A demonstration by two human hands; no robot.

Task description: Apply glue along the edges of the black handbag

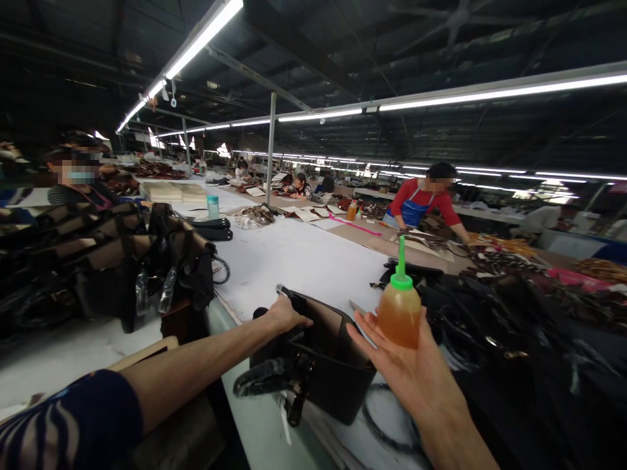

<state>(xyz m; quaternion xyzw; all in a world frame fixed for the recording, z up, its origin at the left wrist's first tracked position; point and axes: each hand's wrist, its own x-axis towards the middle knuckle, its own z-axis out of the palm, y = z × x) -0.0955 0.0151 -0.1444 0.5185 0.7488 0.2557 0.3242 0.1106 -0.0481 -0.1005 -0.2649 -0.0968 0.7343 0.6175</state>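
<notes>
Smooth, translucent amber plastic squeeze bottle [399,316] with glossy green plastic nozzle cap [401,277], matt black leather-look boxy handbag [337,385] at 6 o'clock, plain brown lining, handle [267,378] in shiny clear plastic wrap, smooth matt white bench [304,261], teal plastic tumbler [213,207] at 11 o'clock.

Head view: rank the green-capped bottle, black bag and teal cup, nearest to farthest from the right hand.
1. Green-capped bottle: on the right hand's palm.
2. Black bag: just left, left hand gripping its rim.
3. Teal cup: far back left.

Amber bottle [399,316] with green nozzle, black handbag [323,365], white table [304,261].
</notes>
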